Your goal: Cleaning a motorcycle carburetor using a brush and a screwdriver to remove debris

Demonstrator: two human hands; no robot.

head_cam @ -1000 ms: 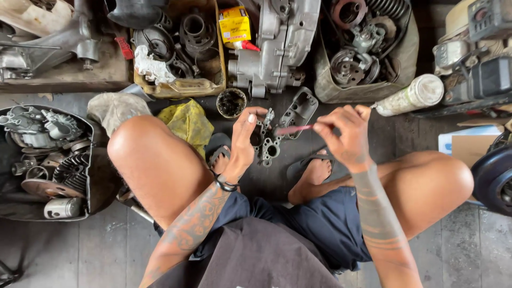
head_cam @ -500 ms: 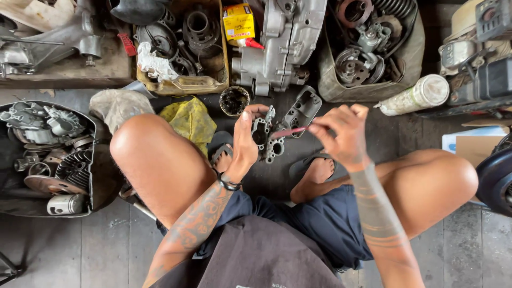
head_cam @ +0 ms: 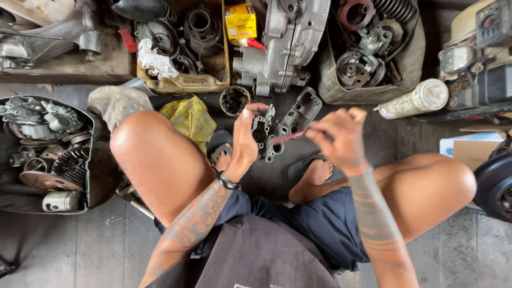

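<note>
My left hand grips a small grey metal engine part with round holes, held upright between my knees. My right hand pinches a thin pinkish brush whose tip touches that part. Just behind the part, a flat grey metal cover with openings lies on the floor. A small dark cup of black grease stands left of it, close to my left thumb.
A large grey engine casing lies ahead. A wooden crate of parts is at the back left, a dark tray of engine parts at my left, a sack of parts and a white spray can to the right. A yellow rag lies by my left knee.
My right hand has drifted slightly right and down with the brush. My left hand still holds the part in the same place.
</note>
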